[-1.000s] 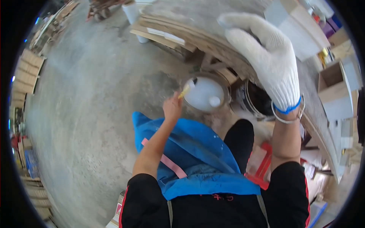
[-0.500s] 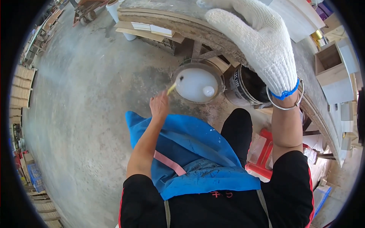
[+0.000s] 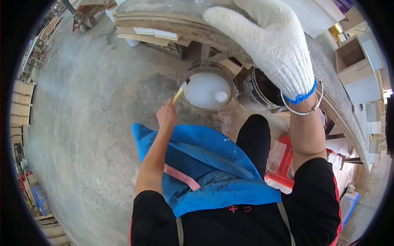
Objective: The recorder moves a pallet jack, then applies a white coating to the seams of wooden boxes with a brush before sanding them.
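My left hand [image 3: 166,116], bare, is closed around the yellow handle of a small brush [image 3: 179,92]. The dark tip of the brush is at the left rim of a round bucket [image 3: 232,78] on the floor. White liquid [image 3: 203,91] fills much of the bucket, with a round pale spot near its right side. My right hand [image 3: 273,41] wears a white knitted glove with a blue cuff and reaches over the worktable edge. Its thumb is spread from the fingers, and nothing shows between them. The upper fingers are partly cut off by the frame.
A dark bucket [image 3: 250,91] stands beside the white liquid, under the thick worn worktable edge [image 3: 172,25]. A red plastic stool [image 3: 283,164] is by my right leg. Wooden box parts [image 3: 355,61] rest at the right. A wheeled trolley [image 3: 84,22] stands far left.
My left hand has drawn the brush slightly left, from over the white liquid to the bucket's rim. The gloved right hand appears shifted left, along with the whole view.
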The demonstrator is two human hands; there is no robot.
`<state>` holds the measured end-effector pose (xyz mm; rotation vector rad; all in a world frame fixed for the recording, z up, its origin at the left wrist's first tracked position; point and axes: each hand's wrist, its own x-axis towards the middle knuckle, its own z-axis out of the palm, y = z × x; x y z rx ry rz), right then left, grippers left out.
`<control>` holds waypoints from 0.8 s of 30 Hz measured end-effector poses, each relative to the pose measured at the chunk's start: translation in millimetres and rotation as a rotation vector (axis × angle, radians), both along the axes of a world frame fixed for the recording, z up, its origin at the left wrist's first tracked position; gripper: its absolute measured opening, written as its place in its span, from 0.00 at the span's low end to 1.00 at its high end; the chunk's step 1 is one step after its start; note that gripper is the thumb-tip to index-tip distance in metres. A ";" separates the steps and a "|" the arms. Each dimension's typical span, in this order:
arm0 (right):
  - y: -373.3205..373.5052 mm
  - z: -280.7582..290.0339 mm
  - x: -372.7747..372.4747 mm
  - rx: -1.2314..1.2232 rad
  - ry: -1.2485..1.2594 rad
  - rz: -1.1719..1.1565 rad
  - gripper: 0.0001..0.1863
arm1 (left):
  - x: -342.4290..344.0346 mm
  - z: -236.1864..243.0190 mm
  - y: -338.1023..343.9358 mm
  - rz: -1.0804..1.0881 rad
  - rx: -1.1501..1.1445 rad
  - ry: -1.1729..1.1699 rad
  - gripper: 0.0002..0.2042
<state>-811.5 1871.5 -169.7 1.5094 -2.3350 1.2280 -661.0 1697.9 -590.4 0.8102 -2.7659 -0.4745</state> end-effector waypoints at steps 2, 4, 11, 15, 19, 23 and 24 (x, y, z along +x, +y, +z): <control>2.7 -2.5 -2.3 -0.012 -0.011 0.002 0.15 | -0.8 -0.3 4.8 0.027 0.009 0.120 0.08; 4.2 -4.8 -3.9 -0.048 -0.033 0.024 0.15 | 8.1 -13.1 6.3 -0.012 0.002 -0.109 0.07; 2.9 -6.6 -3.3 -0.050 0.003 0.016 0.15 | 11.0 -17.0 0.0 0.005 -0.028 -0.008 0.08; 0.6 -3.0 -0.3 -0.020 0.002 -0.006 0.14 | 11.4 -19.7 -3.8 -0.039 -0.023 -0.155 0.08; 3.3 -6.9 1.8 -0.026 0.012 -0.011 0.14 | 13.9 -18.1 -3.3 -0.031 -0.024 -0.050 0.08; 0.4 -3.7 2.9 -0.029 -0.009 -0.015 0.14 | 16.8 -31.1 -6.7 -0.038 -0.045 -0.172 0.09; -1.2 -3.6 2.2 -0.027 -0.020 -0.017 0.14 | 11.8 -30.4 -9.0 -0.022 -0.025 -0.212 0.09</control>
